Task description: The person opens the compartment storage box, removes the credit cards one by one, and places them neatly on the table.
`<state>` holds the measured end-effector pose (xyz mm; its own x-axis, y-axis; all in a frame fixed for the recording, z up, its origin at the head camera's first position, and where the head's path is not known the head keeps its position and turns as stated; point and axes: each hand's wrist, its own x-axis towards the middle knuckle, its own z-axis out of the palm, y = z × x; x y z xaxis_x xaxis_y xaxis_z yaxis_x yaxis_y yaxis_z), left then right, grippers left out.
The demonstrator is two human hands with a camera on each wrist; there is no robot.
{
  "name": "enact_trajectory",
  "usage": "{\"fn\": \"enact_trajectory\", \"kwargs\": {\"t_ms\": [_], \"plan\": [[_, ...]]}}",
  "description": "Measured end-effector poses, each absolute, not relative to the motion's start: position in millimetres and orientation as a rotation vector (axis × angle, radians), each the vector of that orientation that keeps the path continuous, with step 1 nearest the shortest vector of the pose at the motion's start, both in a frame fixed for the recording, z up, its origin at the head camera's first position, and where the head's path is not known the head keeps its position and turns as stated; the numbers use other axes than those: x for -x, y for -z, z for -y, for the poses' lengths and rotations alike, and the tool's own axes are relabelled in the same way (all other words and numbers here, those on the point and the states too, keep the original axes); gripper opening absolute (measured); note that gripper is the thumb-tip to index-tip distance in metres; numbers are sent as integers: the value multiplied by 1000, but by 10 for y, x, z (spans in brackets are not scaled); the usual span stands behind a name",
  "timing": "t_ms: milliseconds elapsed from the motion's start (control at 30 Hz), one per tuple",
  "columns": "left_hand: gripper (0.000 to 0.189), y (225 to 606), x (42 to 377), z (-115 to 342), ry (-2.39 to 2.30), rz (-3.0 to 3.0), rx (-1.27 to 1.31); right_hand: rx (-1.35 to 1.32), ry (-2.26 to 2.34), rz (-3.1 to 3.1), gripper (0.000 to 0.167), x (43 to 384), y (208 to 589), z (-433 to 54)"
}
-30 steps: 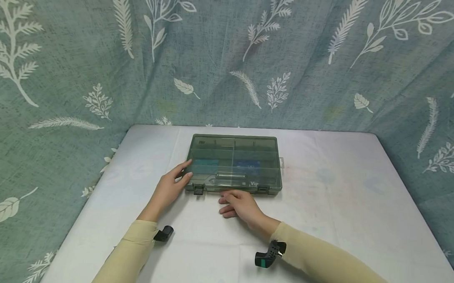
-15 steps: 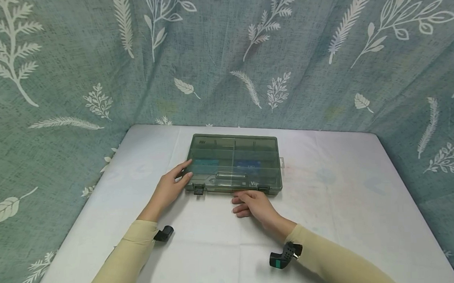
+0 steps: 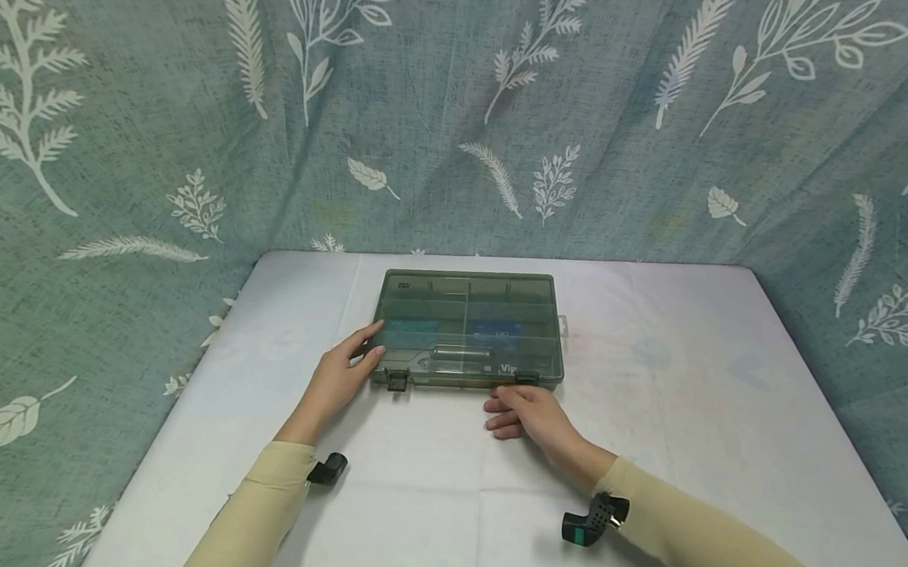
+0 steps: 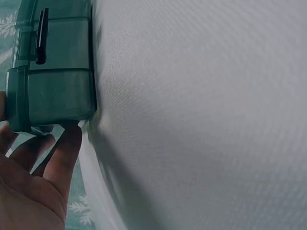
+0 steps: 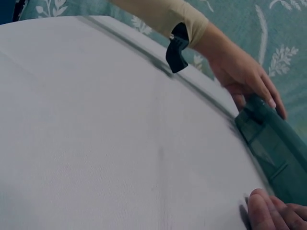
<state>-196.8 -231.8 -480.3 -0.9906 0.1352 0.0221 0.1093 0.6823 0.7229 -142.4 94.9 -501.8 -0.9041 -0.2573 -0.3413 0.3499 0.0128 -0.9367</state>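
Observation:
A dark green see-through compartment box [image 3: 492, 286] lies flat on the table with its lid down. Its left front latch [image 3: 397, 380] sticks out from the front side; the right latch [image 3: 528, 379] looks flush. A teal item and a blue item show dimly through the lid. My left hand [image 3: 337, 377] holds the box's left end, thumb and a finger on the lid's edge, other fingers against the side wall in the left wrist view. My right hand [image 3: 534, 418] is at the front side just below the right latch, fingers loosely bent; whether it touches is unclear.
The box stands toward the back of a table [image 3: 675, 376] with a white cover. A small clear hang tab [image 3: 564, 325] juts from the box's right side. Leaf-patterned green-blue cloth [image 3: 433, 109] hangs behind and at both sides.
My right hand has slid rightward along the box's front, from near the middle to below the right latch. My left hand and the box have stayed in place.

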Motion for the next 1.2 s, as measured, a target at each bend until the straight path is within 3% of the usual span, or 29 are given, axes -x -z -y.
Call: {"fn": "enact_trajectory", "kwargs": {"t_ms": [300, 567, 867, 1200], "plan": [[55, 4806, 1962, 2329, -1223, -2850, -198, -176, 1979, -1865, 59, 1429, 5026, -1098], [55, 4813, 1968, 2333, -1234, -2842, -215, -339, 2096, -1718, 59, 1445, 5028, -1118], [56, 4811, 1973, 2333, -1223, -2843, -216, -307, 2125, -1710, 64, 1433, 5054, -1128], [55, 4807, 1978, 2336, -1224, -2845, -216, -289, 2114, -1704, 46, 1427, 5043, -1144]]}}
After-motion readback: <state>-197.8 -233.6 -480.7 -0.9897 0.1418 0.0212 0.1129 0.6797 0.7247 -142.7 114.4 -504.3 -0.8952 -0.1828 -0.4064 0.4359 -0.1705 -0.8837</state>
